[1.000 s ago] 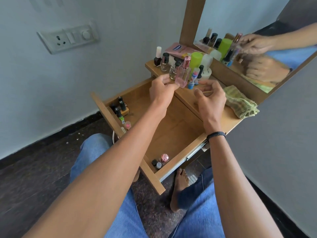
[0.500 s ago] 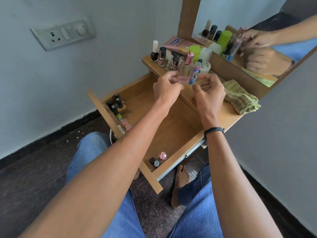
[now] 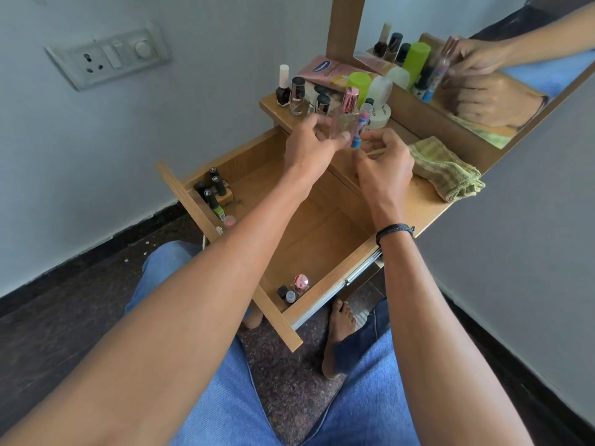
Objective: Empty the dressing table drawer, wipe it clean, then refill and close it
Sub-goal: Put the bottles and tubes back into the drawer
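We held a clear perfume bottle (image 3: pixel 344 123) with a pink cap upright in our left hand (image 3: pixel 310 146), the fingers closed round its lower half, at the front edge of the dressing table top (image 3: pixel 425 201). Its long axis stood close to vertical, cap up. Pressed against its right side was a slim blue-and-pink tube (image 3: pixel 360 128), though we could not tell which hand bore it. Our right hand (image 3: pixel 383 165) hovered just beside, fingers curled, pinching what looked like a thin pale stick; the grip itself was partly hidden.

The open drawer (image 3: pixel 328 294) lay directly below and toward us from both hands, its long axis running left to right across our knees. It was not yet empty: dark nail polish bottles (image 3: pixel 211 191) stood in its far-left corner, and a pink-capped bottle (image 3: pixel 302 282) with two small pots sat in the near-right corner. By our judgement the left hand was nearer the left cluster, the right hand nearer the other.

A folded green cloth (image 3: pixel 446 170) waited on the top, just right of our right hand.

Little writing could be read. A pink tube (image 3: pixel 322 70) lying at the back carried a blue oval logo, illegible, and a white jar (image 3: pixel 381 114) bore dark lettering too small to make out. The polish caps showed small white marks, unreadable.
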The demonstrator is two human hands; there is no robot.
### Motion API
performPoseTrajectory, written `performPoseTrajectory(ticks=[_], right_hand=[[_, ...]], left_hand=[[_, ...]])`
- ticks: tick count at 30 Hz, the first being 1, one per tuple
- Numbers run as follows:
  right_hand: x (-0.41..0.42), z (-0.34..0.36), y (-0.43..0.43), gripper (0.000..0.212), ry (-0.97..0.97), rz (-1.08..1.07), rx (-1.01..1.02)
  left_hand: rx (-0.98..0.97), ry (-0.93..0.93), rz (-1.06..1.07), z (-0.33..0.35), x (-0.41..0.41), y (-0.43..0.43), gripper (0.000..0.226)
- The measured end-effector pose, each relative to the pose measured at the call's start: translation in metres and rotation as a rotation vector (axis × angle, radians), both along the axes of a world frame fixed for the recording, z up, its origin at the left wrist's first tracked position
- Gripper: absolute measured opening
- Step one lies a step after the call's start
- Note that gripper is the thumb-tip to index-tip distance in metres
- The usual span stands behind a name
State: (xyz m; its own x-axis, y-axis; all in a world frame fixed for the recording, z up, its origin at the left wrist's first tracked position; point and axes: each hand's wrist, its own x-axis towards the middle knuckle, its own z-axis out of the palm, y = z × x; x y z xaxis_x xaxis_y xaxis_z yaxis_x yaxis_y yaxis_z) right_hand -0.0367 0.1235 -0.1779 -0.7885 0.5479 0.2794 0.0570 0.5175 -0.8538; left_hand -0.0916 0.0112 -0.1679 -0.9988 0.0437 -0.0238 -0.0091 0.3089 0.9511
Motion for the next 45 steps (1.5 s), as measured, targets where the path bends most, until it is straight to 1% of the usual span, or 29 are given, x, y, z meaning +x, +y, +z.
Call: performPoseTrajectory(ticks=[7,14,16,19,22,23,26,29,32,34,38,42,45], right_hand=[[0.0,0.001,-0.001,0.016,-0.005,-0.002,0.016],[0.001,0.004,0.0,0.02,-0.015,0.013,0.01],[0.002,0.005,-0.001,0.021,-0.008,0.018,0.002],[0.005,0.007,-0.001,0.021,0.034,0.055,-0.039],[0.008,0.008,0.0,0.018,0.072,0.116,-0.09],[0.01,0.008,0.001,0.017,0.081,0.139,-0.102],[0.016,0.009,0.0,0.017,0.099,0.23,-0.089],[0.029,0.01,-0.009,0.016,0.082,0.41,0.011],[0.048,0.0,-0.027,0.02,-0.039,0.69,0.0],[0.058,-0.011,-0.036,0.022,-0.123,0.798,0.024],[0.06,-0.02,-0.037,0.021,-0.214,0.822,0.075],[0.065,-0.029,-0.031,0.018,-0.31,0.896,0.044],[0.067,-0.034,-0.031,0.017,-0.376,0.956,0.084]], left_hand=[[-0.093,0.073,-0.04,-0.005,-0.002,-0.006,0.031],[-0.176,0.155,0.008,-0.008,-0.003,-0.004,0.02],[-0.163,0.163,0.04,-0.01,0.002,-0.011,0.018],[-0.09,0.17,0.073,-0.01,0.013,-0.033,0.02],[-0.036,0.161,0.062,-0.002,0.031,-0.061,0.019],[-0.045,0.156,0.043,0.001,0.038,-0.07,0.016],[-0.217,0.148,-0.062,0.008,0.064,-0.092,0.012],[-0.45,0.104,-0.164,-0.001,0.086,-0.104,0.021],[-0.641,0.074,-0.177,-0.016,0.098,-0.112,0.028],[-0.712,0.04,-0.173,-0.024,0.103,-0.114,0.026],[-0.803,0.018,-0.213,-0.03,0.111,-0.113,0.029],[-0.961,0.055,-0.261,-0.026,0.12,-0.107,0.019],[-1.091,0.063,-0.285,-0.026,0.125,-0.104,0.015]])
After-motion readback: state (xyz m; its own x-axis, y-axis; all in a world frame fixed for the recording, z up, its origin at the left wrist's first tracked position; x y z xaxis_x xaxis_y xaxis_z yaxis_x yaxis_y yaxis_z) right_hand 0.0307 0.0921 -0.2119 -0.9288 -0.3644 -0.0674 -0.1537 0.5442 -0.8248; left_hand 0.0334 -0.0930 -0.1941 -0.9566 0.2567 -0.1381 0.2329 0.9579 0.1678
